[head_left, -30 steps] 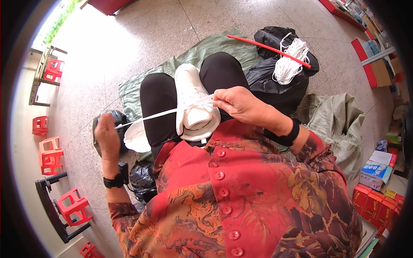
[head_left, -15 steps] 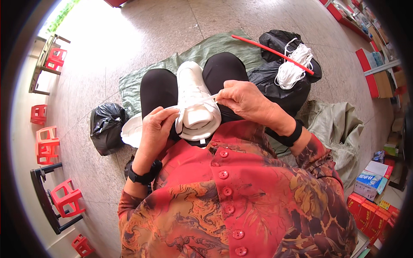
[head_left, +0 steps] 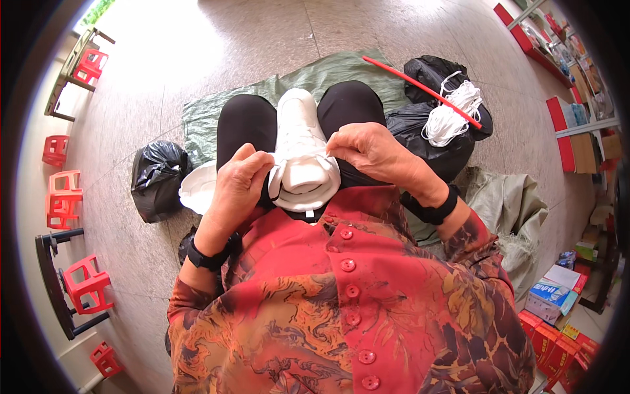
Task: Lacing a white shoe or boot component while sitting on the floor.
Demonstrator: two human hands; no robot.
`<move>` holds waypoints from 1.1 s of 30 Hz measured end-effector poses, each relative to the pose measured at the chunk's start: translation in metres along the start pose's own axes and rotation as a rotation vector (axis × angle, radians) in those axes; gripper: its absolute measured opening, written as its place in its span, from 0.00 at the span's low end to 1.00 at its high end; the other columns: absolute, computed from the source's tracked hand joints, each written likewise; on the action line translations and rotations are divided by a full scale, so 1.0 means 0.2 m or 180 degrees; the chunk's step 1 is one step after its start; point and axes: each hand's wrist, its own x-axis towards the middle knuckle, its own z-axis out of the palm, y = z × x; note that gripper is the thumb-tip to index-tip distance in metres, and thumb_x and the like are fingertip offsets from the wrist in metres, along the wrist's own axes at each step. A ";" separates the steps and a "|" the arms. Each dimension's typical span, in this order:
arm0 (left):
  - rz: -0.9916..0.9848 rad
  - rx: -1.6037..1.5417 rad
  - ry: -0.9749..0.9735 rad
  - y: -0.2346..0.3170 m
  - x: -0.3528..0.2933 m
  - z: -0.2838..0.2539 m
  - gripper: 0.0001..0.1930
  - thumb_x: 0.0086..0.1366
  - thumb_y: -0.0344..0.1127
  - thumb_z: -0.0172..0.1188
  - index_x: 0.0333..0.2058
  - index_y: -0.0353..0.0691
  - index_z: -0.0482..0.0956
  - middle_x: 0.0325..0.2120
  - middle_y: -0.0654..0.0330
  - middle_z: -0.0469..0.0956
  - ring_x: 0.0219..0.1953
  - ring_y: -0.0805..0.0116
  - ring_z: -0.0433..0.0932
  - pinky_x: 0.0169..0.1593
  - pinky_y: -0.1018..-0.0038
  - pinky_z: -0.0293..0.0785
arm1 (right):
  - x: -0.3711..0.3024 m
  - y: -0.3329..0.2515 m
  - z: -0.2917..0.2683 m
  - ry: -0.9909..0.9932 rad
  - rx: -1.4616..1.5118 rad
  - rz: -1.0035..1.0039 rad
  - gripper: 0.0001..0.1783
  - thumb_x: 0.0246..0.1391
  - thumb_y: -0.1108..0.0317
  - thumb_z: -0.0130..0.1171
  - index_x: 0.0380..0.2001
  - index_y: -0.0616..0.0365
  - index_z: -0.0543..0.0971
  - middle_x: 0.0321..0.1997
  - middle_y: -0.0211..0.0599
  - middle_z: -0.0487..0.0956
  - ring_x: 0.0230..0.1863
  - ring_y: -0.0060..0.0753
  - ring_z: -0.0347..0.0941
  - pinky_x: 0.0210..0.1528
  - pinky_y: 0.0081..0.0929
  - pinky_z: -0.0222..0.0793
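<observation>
A white sneaker (head_left: 300, 141) lies on my lap between my knees, its toe pointing away from me. My left hand (head_left: 237, 187) grips the left side of its collar, fingers curled against the tongue. My right hand (head_left: 371, 152) pinches the right side of the collar near the top eyelets, probably on a white lace. A second white shoe (head_left: 197, 187) peeks out beside my left thigh, mostly hidden by my left hand.
A green mat (head_left: 216, 115) lies under my legs. A black bag (head_left: 156, 177) sits at left, another black bag (head_left: 433, 141) at right with a bundle of white laces (head_left: 449, 118) and a red stick (head_left: 420, 88). Red stools (head_left: 62, 197) stand left, boxes (head_left: 551, 299) right.
My left hand, stretched out to the left pulling a white lace a second ago, has come back in to the shoe's collar. The right hand has stayed at the shoe's top.
</observation>
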 end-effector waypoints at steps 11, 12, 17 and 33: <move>0.0536 0.0847 -0.0352 0.04 0.05 -0.07 0.03 0.58 0.24 0.54 0.31 0.38 0.74 0.28 0.53 0.68 0.29 0.50 0.74 0.32 0.61 0.68 | -0.03 0.04 0.10 -0.0142 0.0669 0.1030 0.05 0.57 0.75 0.54 0.33 0.66 0.77 0.25 0.41 0.76 0.26 0.24 0.69 0.32 0.23 0.67; 0.0534 0.1004 -0.0451 0.05 0.05 -0.07 0.03 0.57 0.24 0.54 0.31 0.38 0.74 0.29 0.53 0.68 0.29 0.49 0.74 0.32 0.60 0.69 | -0.04 0.02 0.10 -0.0166 0.0676 0.1017 0.05 0.57 0.75 0.54 0.33 0.66 0.77 0.25 0.41 0.76 0.26 0.24 0.69 0.32 0.23 0.67; 0.0531 0.1257 -0.0493 0.06 0.05 -0.08 0.04 0.54 0.25 0.53 0.30 0.37 0.74 0.28 0.54 0.67 0.31 0.51 0.74 0.33 0.60 0.69 | -0.05 -0.02 0.12 0.0197 0.0021 0.0596 0.05 0.55 0.70 0.54 0.31 0.59 0.77 0.27 0.48 0.77 0.30 0.50 0.75 0.32 0.35 0.69; -0.0304 -0.0517 -0.0234 -0.05 0.05 0.02 0.02 0.59 0.23 0.57 0.28 0.34 0.76 0.25 0.57 0.68 0.26 0.61 0.71 0.31 0.71 0.67 | -0.06 -0.04 0.12 0.0230 0.0113 0.0654 0.04 0.56 0.71 0.54 0.31 0.60 0.76 0.27 0.47 0.76 0.30 0.50 0.74 0.32 0.35 0.69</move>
